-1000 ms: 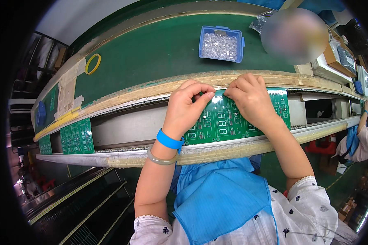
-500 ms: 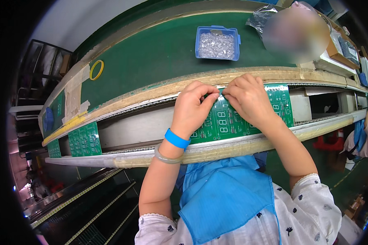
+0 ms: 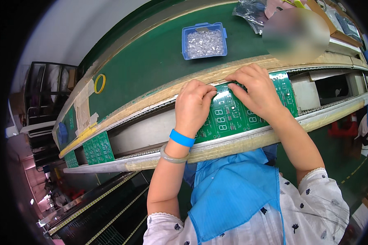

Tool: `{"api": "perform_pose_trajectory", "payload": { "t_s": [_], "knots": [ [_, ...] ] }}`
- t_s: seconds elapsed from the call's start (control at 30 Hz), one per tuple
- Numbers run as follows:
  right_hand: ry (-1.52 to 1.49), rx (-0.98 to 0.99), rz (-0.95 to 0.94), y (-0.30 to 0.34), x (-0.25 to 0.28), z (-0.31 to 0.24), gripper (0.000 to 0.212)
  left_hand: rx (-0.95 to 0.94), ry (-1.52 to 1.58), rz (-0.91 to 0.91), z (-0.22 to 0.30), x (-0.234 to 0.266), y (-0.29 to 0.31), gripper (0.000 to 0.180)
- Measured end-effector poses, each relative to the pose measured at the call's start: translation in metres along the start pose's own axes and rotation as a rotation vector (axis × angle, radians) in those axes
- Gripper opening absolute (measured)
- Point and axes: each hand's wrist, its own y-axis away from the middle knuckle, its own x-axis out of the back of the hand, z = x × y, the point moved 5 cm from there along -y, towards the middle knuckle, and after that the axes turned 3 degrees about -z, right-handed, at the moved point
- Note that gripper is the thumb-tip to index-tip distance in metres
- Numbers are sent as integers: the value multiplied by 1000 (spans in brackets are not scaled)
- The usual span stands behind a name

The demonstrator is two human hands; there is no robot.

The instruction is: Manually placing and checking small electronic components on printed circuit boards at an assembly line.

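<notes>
A green circuit board [image 3: 223, 120] with white digit outlines lies across the conveyor rails in front of me, partly covered by my hands. My left hand [image 3: 193, 107] is closed in a pinch over its far left part; whatever sits between thumb and forefinger is too small or hidden to name. At the far edge of the same board, my right hand [image 3: 255, 90] bends its fingers over the wooden rail. Its thumb and forefinger stand a little apart, with nothing visible between them.
Beyond the wooden rail [image 3: 159, 90], a blue bin [image 3: 184, 43] of small clear parts stands on the green bench. A yellow tape roll [image 3: 99, 83] lies at left. More circuit boards [image 3: 99, 148] rest along the conveyor. Plastic bags [image 3: 251, 14] and a cardboard box [image 3: 325, 18] are at far right.
My right hand's thumb and forefinger have parted and moved slightly toward the far rail. My left hand stays pinched at the board. The whole view has shifted a little.
</notes>
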Motion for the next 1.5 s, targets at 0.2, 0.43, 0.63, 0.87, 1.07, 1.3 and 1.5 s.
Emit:
{"api": "perform_pose_trajectory", "payload": {
  "t_s": [0.2, 0.43, 0.63, 0.87, 1.07, 1.3, 1.5],
  "knots": [
    [-11, -12, 11, 0, 1, 0, 17, -52, -94, 4, 6, 0, 0, 4],
    [-16, 2, 29, 1, 0, 2, 17, -120, -153, 29, 8, 0, 0, 5],
    [-10, -20, 15, 1, 1, 2, 17, -118, -141, 32, 8, -1, -1, 6],
    [-11, -35, 8, 0, 1, 2, 17, -139, -159, 29, 12, 0, -1, 6],
    [-18, -37, 1, 1, 2, 3, 17, -145, -114, 36, 7, 1, 1, 7],
    [-40, -52, 21, 1, 0, 7, 16, -45, -48, 12, 2, -1, 2, 4],
    [-34, -59, 34, 2, 1, 7, 17, -46, -72, 9, 5, -3, 2, 4]
  ]
}}
